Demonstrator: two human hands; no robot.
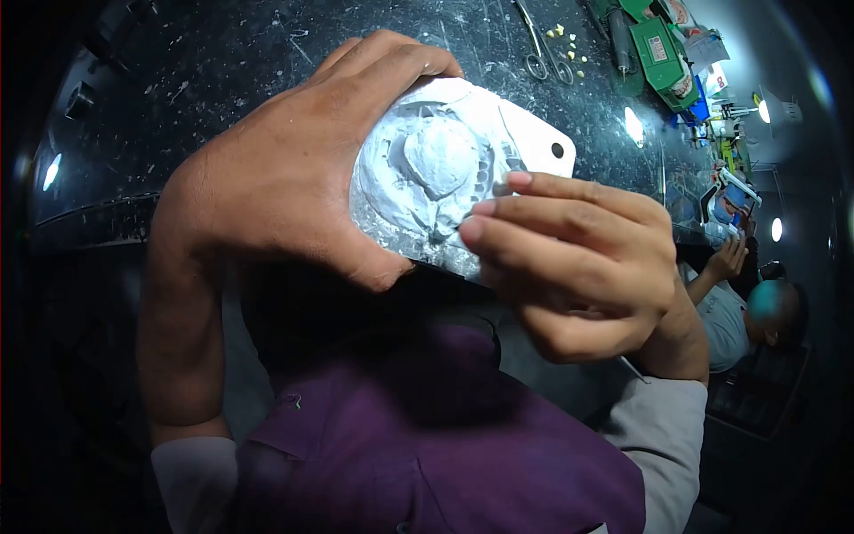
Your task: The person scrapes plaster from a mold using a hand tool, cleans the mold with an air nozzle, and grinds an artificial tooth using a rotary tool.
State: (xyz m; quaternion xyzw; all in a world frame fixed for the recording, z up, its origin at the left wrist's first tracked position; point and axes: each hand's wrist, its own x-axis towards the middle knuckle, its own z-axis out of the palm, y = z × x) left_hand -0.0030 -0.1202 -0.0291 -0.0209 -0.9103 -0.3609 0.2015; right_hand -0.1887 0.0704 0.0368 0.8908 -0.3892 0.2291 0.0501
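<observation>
In the head view, a white-grey plaster dental mould [442,158] has a raised round middle and a row of small tooth-shaped hollows along its right side. It lies on a pale plate [532,135] with a dark hole at one corner. My left hand [276,169] is wrapped round the left side of the mould, thumb at the near edge and fingers over the far edge. My right hand [578,262] is closed in a pinch at the mould's lower right. A slim rod end [635,368] sticks out below that hand; its working tip is hidden by my fingers.
Scissors [544,62] lie on the dark, speckled bench [240,53] beside small yellowish bits [569,44]. Farther right are a green box [660,53], a dark handpiece [621,40] and assorted bench items. A co-worker [738,311] sits at the far right.
</observation>
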